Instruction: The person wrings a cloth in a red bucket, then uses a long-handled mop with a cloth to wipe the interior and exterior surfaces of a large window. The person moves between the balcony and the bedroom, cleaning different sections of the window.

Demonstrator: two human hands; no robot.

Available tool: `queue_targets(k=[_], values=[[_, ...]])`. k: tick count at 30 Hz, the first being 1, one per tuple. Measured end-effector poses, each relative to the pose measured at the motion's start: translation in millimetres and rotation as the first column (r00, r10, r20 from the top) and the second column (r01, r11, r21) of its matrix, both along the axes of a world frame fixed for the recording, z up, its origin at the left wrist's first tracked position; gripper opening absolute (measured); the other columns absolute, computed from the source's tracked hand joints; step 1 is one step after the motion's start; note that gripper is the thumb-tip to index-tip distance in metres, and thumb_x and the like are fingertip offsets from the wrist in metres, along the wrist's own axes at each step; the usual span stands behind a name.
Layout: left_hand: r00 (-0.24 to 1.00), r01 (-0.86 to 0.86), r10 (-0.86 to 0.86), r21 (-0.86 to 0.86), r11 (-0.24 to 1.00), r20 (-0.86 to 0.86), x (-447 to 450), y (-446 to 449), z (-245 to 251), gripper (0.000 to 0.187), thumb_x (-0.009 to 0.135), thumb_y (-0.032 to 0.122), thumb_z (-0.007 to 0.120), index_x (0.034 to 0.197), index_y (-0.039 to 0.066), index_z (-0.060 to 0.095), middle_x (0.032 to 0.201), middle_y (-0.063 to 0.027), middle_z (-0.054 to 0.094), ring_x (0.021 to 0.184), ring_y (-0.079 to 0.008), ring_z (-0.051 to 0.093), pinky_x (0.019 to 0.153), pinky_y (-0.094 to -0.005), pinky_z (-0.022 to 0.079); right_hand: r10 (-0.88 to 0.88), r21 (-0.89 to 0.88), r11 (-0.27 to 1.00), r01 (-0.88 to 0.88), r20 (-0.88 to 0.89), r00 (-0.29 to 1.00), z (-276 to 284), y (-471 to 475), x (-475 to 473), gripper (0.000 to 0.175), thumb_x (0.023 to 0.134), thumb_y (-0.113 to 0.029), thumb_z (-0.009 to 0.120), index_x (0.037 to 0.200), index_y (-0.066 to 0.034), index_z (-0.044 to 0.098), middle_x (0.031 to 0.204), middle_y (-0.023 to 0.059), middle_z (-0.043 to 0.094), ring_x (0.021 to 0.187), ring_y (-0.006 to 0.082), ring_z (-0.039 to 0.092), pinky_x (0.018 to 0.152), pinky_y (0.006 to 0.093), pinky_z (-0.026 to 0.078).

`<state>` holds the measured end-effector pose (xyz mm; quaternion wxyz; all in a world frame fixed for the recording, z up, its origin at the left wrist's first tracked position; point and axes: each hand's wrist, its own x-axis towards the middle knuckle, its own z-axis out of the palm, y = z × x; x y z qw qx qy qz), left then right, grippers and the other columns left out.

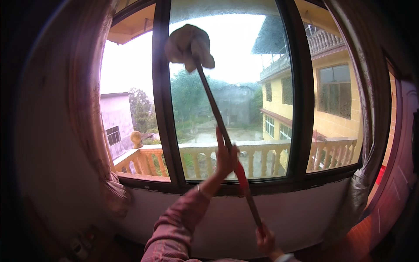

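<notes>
A long pole (212, 101) with a dark upper shaft and a red section runs slantwise up in front of a window. A bunched grey-brown cloth (189, 46) covers its top end, at the upper left of the middle window pane (229, 131). My left hand (226, 157) is at the middle of the pole, just above the red section, its fingers partly stretched along the shaft. Lower down at the right, my right hand (267, 240) is closed around the pole's lower end. The cloth hides the head of the pole.
Dark window frames (162, 98) stand on both sides of the pane. A tied curtain (113, 186) hangs at the left, another curtain (358, 183) at the right. Beyond the glass is a balustrade (203, 145). A door (389, 199) is at the far right.
</notes>
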<state>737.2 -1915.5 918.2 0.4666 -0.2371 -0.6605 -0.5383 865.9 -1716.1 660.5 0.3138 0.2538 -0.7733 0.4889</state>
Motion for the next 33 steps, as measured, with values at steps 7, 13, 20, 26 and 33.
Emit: queue_targets(k=[7,13,20,26,33], values=[[0.934,-0.267,0.248,-0.040,0.963,-0.259,-52,-68,243,0.079,0.081,0.006,0.052,0.149,0.012,0.012,0.070,-0.0133,0.064,0.060,-0.0238,0.066,0.052,-0.0378,0.052,0.051,-0.151,0.984,-0.098,-0.285,0.957,158,-76,-96,0.056,0.086,-0.004,0.061,0.139,-0.0125,0.044,0.071,0.0208,0.059,0.057,0.0318,0.060,0.052,0.0361,0.047],[0.993,-0.108,0.107,-0.016,0.994,-0.042,-18,-16,6,0.085,0.085,0.006,0.052,0.151,0.019,-0.001,0.078,-0.0144,0.063,0.057,-0.0205,0.060,0.050,-0.0353,0.048,0.077,-0.021,0.997,-0.080,-0.104,0.992,-5,-21,-19,0.059,0.087,-0.014,0.064,0.141,-0.0204,0.041,0.069,0.0108,0.059,0.058,0.0230,0.060,0.054,0.0344,0.049],[0.937,0.321,-0.334,0.120,0.939,0.106,112,55,-235,0.088,0.091,0.005,0.054,0.149,0.016,-0.011,0.074,-0.0016,0.051,0.056,-0.0096,0.048,0.047,-0.0263,0.043,-0.069,-0.006,0.997,0.074,0.284,0.956,-192,74,129,0.049,0.086,-0.015,0.064,0.133,-0.0106,0.050,0.073,0.0117,0.060,0.059,0.0200,0.059,0.055,0.0332,0.048],[0.992,0.122,-0.122,-0.067,0.990,0.011,25,66,-80,0.086,0.089,0.002,0.050,0.150,0.014,-0.010,0.084,-0.0108,0.057,0.060,-0.0148,0.051,0.053,-0.0308,0.045,-0.196,0.042,0.981,0.191,0.210,0.958,-91,45,48,0.049,0.087,-0.012,0.063,0.134,-0.0104,0.047,0.077,0.0147,0.059,0.063,0.0236,0.059,0.057,0.0340,0.047],[0.993,0.113,-0.108,-0.155,0.981,0.035,-41,84,36,0.091,0.084,0.004,0.051,0.149,0.022,-0.009,0.075,-0.0221,0.060,0.063,-0.0338,0.060,0.057,-0.0452,0.046,-0.137,-0.143,0.976,0.163,0.174,0.975,-12,17,-17,0.045,0.087,-0.013,0.062,0.130,-0.0080,0.048,0.085,0.0179,0.061,0.073,0.0259,0.062,0.065,0.0346,0.049]])
